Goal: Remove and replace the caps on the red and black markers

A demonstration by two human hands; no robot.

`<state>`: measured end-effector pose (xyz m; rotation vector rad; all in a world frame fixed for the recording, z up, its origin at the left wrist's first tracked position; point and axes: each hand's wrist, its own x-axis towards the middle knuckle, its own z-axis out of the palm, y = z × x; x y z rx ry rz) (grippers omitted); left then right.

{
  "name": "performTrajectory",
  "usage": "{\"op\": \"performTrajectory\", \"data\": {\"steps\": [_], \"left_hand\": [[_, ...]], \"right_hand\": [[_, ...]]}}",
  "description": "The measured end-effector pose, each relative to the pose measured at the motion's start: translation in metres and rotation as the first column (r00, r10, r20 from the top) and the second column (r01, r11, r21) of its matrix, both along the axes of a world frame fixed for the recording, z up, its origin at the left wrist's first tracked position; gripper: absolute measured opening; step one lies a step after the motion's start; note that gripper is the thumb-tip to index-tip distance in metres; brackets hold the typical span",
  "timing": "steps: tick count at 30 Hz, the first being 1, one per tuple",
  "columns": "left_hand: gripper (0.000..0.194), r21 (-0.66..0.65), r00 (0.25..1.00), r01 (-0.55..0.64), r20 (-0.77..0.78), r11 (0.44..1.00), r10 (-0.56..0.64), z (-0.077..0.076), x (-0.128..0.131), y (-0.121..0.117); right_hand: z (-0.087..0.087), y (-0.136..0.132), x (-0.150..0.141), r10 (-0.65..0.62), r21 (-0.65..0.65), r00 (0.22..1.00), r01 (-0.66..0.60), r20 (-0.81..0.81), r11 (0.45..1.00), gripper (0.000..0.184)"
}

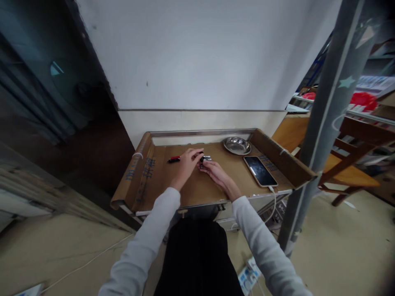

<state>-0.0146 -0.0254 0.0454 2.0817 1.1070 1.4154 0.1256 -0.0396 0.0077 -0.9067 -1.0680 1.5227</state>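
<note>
My left hand [189, 161] and my right hand [216, 172] meet above the middle of a cardboard-covered table [173, 191]. Between their fingertips is a small dark piece [201, 159], too small to name; both hands pinch it. Just beyond it, a shiny metal part [207, 158] shows, and I cannot tell whether it is joined to the dark piece. A red and black pen-like tool [174, 159] lies left of my left hand, its right end hidden behind that hand.
A round steel dish [237, 145] sits at the back right. Nearer lies a phone [261, 171] with a white charging cable [274, 205] hanging over the front edge. Raised cardboard sides [285, 160] border the table. A grey post [321, 115] and a wooden chair [354, 172] stand at right.
</note>
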Motion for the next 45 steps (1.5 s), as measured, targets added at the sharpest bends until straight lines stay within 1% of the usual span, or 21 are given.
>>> {"op": "performTrajectory", "data": {"steps": [3, 6, 10, 13, 16, 19, 22, 25, 26, 28, 30, 31, 32, 33, 35, 37, 39, 40, 42, 44, 45], "left_hand": [[0.022, -0.018, 1.000, 0.007, 0.000, 1.000, -0.007, 0.001, -0.003, 0.000], [0.023, -0.014, 0.993, -0.074, 0.085, 0.997, 0.075, 0.006, -0.007, 0.002], [0.026, -0.055, 0.944, -0.185, 0.268, 0.981, 0.193, 0.008, -0.015, 0.008], [0.021, -0.116, 0.927, -0.190, 0.306, 0.975, 0.217, 0.001, -0.022, 0.014], [0.018, -0.185, 0.944, -0.162, 0.257, 0.969, 0.207, -0.015, -0.029, 0.019], [0.018, -0.230, 0.960, -0.104, 0.231, 0.968, 0.158, -0.031, -0.031, 0.021], [0.016, -0.259, 0.980, -0.014, 0.188, 0.966, 0.065, -0.041, -0.028, 0.023], [0.014, -0.264, 0.994, 0.035, 0.107, 0.964, -0.006, -0.043, -0.022, 0.022], [0.013, -0.260, 0.998, 0.044, 0.063, 0.965, -0.029, -0.043, -0.021, 0.021], [0.011, -0.218, 0.996, 0.039, -0.073, 0.975, -0.056, -0.041, -0.021, 0.018], [0.012, -0.106, 0.971, -0.012, -0.239, 0.994, -0.014, -0.040, -0.024, 0.013], [0.013, -0.039, 0.952, -0.041, -0.306, 0.998, 0.028, -0.039, -0.026, 0.010], [0.015, 0.020, 0.933, -0.062, -0.353, 0.998, 0.065, -0.038, -0.029, 0.007], [0.018, 0.063, 0.920, -0.068, -0.383, 0.996, 0.087, -0.037, -0.032, 0.005], [0.021, 0.084, 0.904, -0.026, -0.424, 0.996, 0.059, -0.035, -0.036, 0.000], [0.021, 0.053, 0.886, 0.044, -0.464, 0.998, -0.014, -0.034, -0.038, -0.003], [0.019, 0.008, 0.863, 0.087, -0.500, 0.996, -0.072, -0.034, -0.038, -0.003], [0.018, -0.007, 0.856, 0.098, -0.510, 0.995, -0.088, -0.034, -0.037, -0.003], [0.013, -0.011, 0.859, 0.105, -0.502, 0.994, -0.096, -0.035, -0.034, -0.001], [0.010, -0.017, 0.890, 0.095, -0.447, 0.995, -0.092, -0.037, -0.029, 0.002], [0.009, -0.035, 0.912, 0.087, -0.398, 0.996, -0.094, -0.038, -0.026, 0.003]], "right_hand": [[-0.002, 0.000, 0.001, 0.012, 0.014, 1.000, -0.012, -0.023, 1.000, 0.015], [-0.004, -0.001, 0.003, 0.022, 0.034, 1.000, -0.022, -0.001, 0.999, 0.027], [-0.005, -0.001, 0.007, 0.009, 0.091, 0.993, -0.019, 0.119, 0.996, 0.036], [-0.007, 0.002, 0.012, -0.064, 0.162, 0.966, 0.024, 0.249, 0.987, 0.036], [-0.010, 0.006, 0.019, -0.131, 0.224, 0.919, 0.049, 0.371, 0.973, 0.036], [-0.011, 0.007, 0.026, -0.214, 0.314, 0.859, 0.066, 0.464, 0.947, 0.033], [-0.008, 0.003, 0.032, -0.333, 0.455, 0.798, 0.083, 0.503, 0.886, 0.030], [-0.003, -0.002, 0.034, -0.421, 0.559, 0.725, 0.059, 0.546, 0.827, 0.028], [-0.002, -0.003, 0.033, -0.447, 0.586, 0.680, 0.031, 0.581, 0.810, 0.026], [-0.001, -0.004, 0.033, -0.504, 0.629, 0.553, -0.047, 0.663, 0.776, 0.024], [-0.002, -0.004, 0.031, -0.547, 0.648, 0.423, -0.138, 0.722, 0.749, 0.023], [-0.002, -0.004, 0.030, -0.557, 0.648, 0.378, -0.177, 0.739, 0.741, 0.023], [-0.004, -0.004, 0.030, -0.558, 0.645, 0.354, -0.210, 0.751, 0.735, 0.024], [-0.005, -0.004, 0.029, -0.551, 0.640, 0.348, -0.238, 0.758, 0.730, 0.025], [-0.007, -0.003, 0.028, -0.534, 0.639, 0.372, -0.271, 0.759, 0.719, 0.026], [-0.009, -0.003, 0.027, -0.523, 0.652, 0.417, -0.280, 0.744, 0.704, 0.026], [-0.010, -0.003, 0.027, -0.525, 0.665, 0.439, -0.274, 0.729, 0.694, 0.026], [-0.010, -0.003, 0.028, -0.534, 0.669, 0.434, -0.268, 0.726, 0.693, 0.026], [-0.011, -0.002, 0.029, -0.568, 0.676, 0.390, -0.242, 0.725, 0.696, 0.025], [-0.013, -0.002, 0.030, -0.605, 0.685, 0.342, -0.201, 0.719, 0.701, 0.022], [-0.014, -0.002, 0.031, -0.613, 0.686, 0.333, -0.182, 0.717, 0.704, 0.020]]}}
